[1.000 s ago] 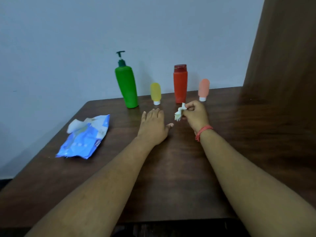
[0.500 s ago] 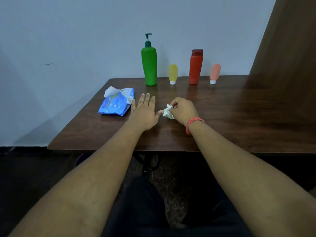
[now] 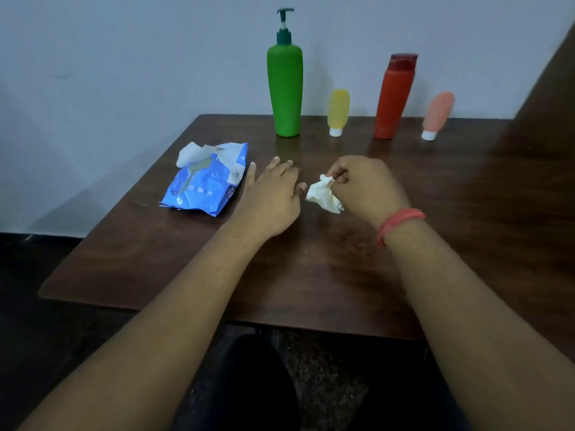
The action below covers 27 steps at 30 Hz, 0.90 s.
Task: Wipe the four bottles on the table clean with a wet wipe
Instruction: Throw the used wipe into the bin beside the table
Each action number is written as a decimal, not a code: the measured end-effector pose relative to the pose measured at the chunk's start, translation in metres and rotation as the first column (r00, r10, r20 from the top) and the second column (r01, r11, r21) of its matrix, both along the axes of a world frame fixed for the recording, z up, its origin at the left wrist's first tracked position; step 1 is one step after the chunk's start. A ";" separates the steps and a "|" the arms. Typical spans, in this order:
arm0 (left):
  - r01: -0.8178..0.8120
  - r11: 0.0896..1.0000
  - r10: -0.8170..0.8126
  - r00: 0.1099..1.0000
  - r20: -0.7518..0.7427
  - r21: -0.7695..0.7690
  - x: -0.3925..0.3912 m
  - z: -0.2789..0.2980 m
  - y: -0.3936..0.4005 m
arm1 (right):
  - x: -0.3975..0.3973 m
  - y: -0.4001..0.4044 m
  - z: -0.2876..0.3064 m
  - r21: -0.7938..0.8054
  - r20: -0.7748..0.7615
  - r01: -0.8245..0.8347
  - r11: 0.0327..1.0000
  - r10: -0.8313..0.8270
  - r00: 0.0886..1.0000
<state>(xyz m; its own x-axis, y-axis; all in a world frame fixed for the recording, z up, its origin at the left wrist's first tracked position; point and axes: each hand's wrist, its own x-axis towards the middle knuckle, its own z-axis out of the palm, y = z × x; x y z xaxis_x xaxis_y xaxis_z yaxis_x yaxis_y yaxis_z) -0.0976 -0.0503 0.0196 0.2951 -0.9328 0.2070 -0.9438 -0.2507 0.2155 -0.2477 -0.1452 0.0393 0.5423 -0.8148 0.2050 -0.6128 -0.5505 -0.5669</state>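
Wipe (image 3: 323,194): I am seeing right hand (image 3: 364,185) pinching it, crumpled.
Left hand (image 3: 270,194): lying flat, released.
Risk: tall green bottle (image 3: 285,88) beyond the fingers tipping if swiped unsteadied.

Single head cam, worn by the person, looks fwd and down along both forearms onto the dark wood table (image 3: 311,275). Wide-angle, so the bottles at the far edge lean outward and the near table edge, lap and floor fall in the lower part. Faces a pale wall (image 3: 124,57) behind the table; wooden panel (image 3: 553,94) at right. No 2nd view, nothing shared.
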 end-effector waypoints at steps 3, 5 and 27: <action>0.002 0.999 -0.002 1.000 -0.010 0.038 0.012 0.005 -0.022 | 0.007 -0.021 0.004 -0.009 -0.073 0.005 1.000 -0.006 0.997; 0.012 0.999 -0.011 0.999 -0.031 0.039 0.014 0.005 -0.033 | 0.014 -0.031 0.004 -0.022 -0.095 -0.003 1.000 0.001 0.996; -0.276 0.940 0.283 0.307 -0.909 0.200 0.024 0.152 0.056 | 0.048 0.013 0.118 0.863 0.432 -0.414 0.290 0.003 0.902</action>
